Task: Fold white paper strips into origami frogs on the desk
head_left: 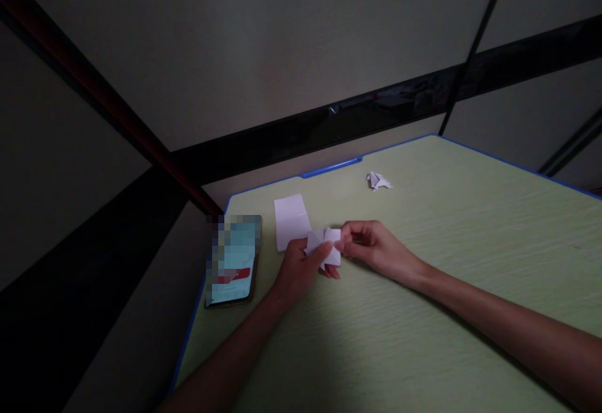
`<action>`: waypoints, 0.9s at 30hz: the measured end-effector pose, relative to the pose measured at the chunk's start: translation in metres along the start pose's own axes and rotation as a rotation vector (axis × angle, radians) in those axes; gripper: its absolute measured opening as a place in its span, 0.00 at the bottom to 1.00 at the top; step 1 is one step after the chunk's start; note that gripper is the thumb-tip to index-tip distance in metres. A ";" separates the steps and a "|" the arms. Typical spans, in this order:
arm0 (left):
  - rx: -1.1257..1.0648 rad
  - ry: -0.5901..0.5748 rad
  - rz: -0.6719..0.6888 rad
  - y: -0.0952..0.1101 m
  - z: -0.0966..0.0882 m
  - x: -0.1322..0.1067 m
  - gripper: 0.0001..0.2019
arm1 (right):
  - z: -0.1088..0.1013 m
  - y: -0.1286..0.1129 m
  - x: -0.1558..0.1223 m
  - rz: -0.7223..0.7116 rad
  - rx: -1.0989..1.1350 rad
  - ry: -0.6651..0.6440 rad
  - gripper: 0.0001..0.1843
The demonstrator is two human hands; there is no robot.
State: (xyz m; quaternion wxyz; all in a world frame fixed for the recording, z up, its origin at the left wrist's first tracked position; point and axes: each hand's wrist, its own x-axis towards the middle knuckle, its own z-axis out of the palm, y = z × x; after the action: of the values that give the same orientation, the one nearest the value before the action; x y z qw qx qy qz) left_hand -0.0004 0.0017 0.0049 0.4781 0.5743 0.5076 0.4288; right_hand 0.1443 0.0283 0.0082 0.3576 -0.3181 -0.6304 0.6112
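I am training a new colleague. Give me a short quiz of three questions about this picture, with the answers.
1. True or false: the left hand and the right hand both hold the folded paper.
2. What lies at the left edge of the table? A) phone B) cup C) scissors
3. How many other white paper items lie on the table, not held?
Key: 1 true; 2 A; 3 two, the flat sheet and the small folded figure.
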 end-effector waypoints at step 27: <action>0.071 0.013 -0.011 -0.004 0.000 0.003 0.08 | -0.005 0.002 0.004 0.047 -0.131 0.029 0.15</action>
State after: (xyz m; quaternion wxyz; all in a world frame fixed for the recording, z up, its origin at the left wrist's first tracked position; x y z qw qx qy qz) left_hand -0.0008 0.0051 0.0012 0.4565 0.5853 0.5287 0.4118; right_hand 0.1458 0.0343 0.0066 0.3306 -0.3644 -0.6563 0.5721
